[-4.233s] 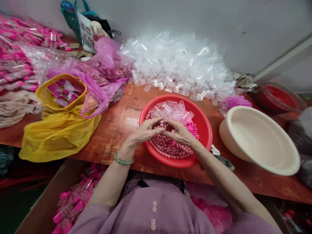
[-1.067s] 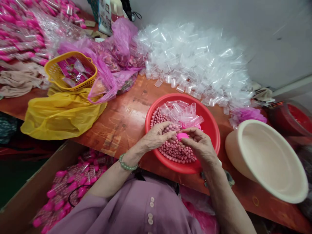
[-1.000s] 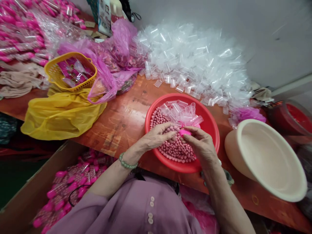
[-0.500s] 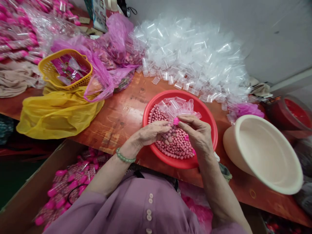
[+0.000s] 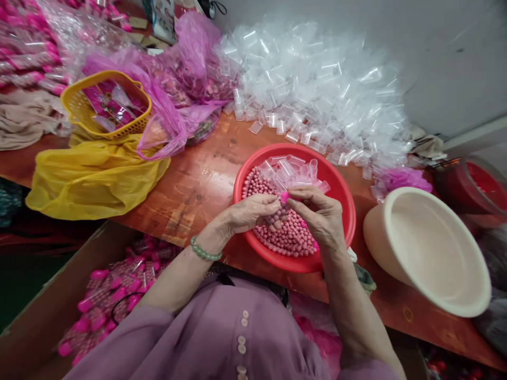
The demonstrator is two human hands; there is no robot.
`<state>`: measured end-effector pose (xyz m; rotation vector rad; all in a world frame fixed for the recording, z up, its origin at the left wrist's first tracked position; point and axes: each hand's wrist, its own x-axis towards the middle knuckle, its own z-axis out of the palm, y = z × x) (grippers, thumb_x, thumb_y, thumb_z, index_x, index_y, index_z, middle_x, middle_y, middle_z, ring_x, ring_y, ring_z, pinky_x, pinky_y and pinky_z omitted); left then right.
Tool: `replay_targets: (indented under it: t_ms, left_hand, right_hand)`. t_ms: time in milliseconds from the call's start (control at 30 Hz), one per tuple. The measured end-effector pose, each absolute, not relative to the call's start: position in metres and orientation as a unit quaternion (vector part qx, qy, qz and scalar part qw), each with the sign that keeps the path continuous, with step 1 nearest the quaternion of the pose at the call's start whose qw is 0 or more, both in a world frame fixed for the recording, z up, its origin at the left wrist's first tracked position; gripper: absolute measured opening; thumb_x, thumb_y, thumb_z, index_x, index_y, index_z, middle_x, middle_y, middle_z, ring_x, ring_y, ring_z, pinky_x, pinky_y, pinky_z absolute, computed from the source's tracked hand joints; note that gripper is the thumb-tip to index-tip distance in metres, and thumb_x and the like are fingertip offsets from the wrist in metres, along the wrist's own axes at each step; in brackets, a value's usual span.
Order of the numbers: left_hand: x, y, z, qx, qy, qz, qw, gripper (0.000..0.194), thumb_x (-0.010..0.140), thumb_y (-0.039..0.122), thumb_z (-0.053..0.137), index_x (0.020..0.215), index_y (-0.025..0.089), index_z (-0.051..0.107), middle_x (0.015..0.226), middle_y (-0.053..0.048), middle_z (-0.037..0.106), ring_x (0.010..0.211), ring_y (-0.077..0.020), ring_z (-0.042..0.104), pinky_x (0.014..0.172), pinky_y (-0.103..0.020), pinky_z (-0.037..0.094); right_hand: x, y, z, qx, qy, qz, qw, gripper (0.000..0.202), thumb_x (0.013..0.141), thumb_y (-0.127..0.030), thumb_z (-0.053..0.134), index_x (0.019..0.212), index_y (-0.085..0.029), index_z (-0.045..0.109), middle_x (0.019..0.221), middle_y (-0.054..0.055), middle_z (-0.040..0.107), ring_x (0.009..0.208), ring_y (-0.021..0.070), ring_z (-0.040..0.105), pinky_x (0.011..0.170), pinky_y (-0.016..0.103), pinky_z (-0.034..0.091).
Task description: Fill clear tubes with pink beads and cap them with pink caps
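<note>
Over a red basin (image 5: 348,219), my left hand (image 5: 251,212) is closed around a small clear tube (image 5: 279,214) that seems to have pink beads in it; the fingers hide part of it. My right hand (image 5: 325,216) pinches a bright pink cap (image 5: 284,197) at the tube's upper end. Whether the cap is seated cannot be made out. Below both hands, loose pink beads (image 5: 287,240) fill the basin's near part. Several clear empty tubes (image 5: 291,170) lie on the beads toward the basin's far side.
A large heap of clear tubes (image 5: 312,84) lies against the wall. To the right stands a cream basin (image 5: 435,253). On the left are a yellow basket (image 5: 137,126), a yellow bag (image 5: 95,182) and pink bags (image 5: 196,45). Capped bead tubes (image 5: 114,295) fill a box below the table edge.
The pink cap has shifted slightly in my right fingers, at the tube's end. Both hands stay nearly in place, and the whole view has moved a little.
</note>
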<state>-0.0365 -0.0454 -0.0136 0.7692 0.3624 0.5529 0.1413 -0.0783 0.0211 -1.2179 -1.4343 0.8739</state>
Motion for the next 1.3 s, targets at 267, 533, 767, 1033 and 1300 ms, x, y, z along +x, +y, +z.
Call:
replay_targets:
  t_ms: [267, 533, 767, 1033, 1300]
  left_hand:
    - [-0.036, -0.044, -0.013, 0.377, 0.192, 0.255, 0.87, 0.049, 0.071, 0.053, 0.082, 0.085, 0.01, 0.064, 0.084, -0.005, 0.065, 0.069, -0.0106, 0.062, 0.065, -0.025, 0.049]
    - [-0.036, -0.046, -0.013, 0.361, 0.187, 0.281, 0.869, 0.036, 0.073, 0.027, 0.083, 0.103, 0.012, 0.069, 0.093, -0.006, 0.068, 0.081, -0.0109, 0.064, 0.076, -0.025, 0.048]
    - [-0.032, -0.048, -0.014, 0.342, 0.173, 0.312, 0.869, 0.042, 0.068, 0.032, 0.088, 0.103, 0.014, 0.072, 0.087, -0.003, 0.067, 0.081, -0.011, 0.064, 0.083, -0.026, 0.051]
    - [-0.031, -0.048, -0.017, 0.372, 0.179, 0.334, 0.847, 0.045, 0.069, 0.042, 0.085, 0.104, 0.016, 0.072, 0.084, -0.002, 0.063, 0.075, -0.0096, 0.06, 0.075, -0.024, 0.048]
    - [-0.031, -0.049, -0.015, 0.352, 0.2, 0.363, 0.839, 0.044, 0.069, 0.041, 0.085, 0.098, 0.013, 0.071, 0.084, -0.002, 0.064, 0.074, -0.0104, 0.058, 0.07, -0.023, 0.045]
  right_hand:
    - [0.169, -0.084, 0.033, -0.528, -0.638, 0.319, 0.461, 0.011, 0.073, -0.02, 0.081, 0.083, -0.024, 0.079, 0.087, 0.002, 0.075, 0.084, 0.0161, 0.068, 0.077, 0.031, 0.055]
    - [0.155, -0.079, 0.023, -0.567, -0.554, 0.314, 0.522, 0.021, 0.071, -0.028, 0.084, 0.089, -0.023, 0.075, 0.087, 0.0, 0.072, 0.08, 0.0142, 0.066, 0.077, 0.03, 0.056]
    - [0.125, -0.077, 0.011, -0.532, -0.513, 0.366, 0.566, 0.021, 0.071, -0.03, 0.084, 0.089, -0.023, 0.073, 0.082, -0.001, 0.074, 0.074, 0.0142, 0.069, 0.071, 0.03, 0.06]
    - [0.129, -0.077, 0.003, -0.52, -0.651, 0.195, 0.518, 0.005, 0.084, -0.024, 0.073, 0.088, -0.023, 0.071, 0.093, 0.002, 0.071, 0.087, 0.0164, 0.069, 0.081, 0.035, 0.057]
    - [0.134, -0.081, 0.011, -0.441, -0.837, -0.02, 0.324, 0.062, 0.079, -0.045, 0.075, 0.129, -0.019, 0.051, 0.12, 0.017, 0.064, 0.112, 0.0328, 0.063, 0.09, 0.051, 0.055]
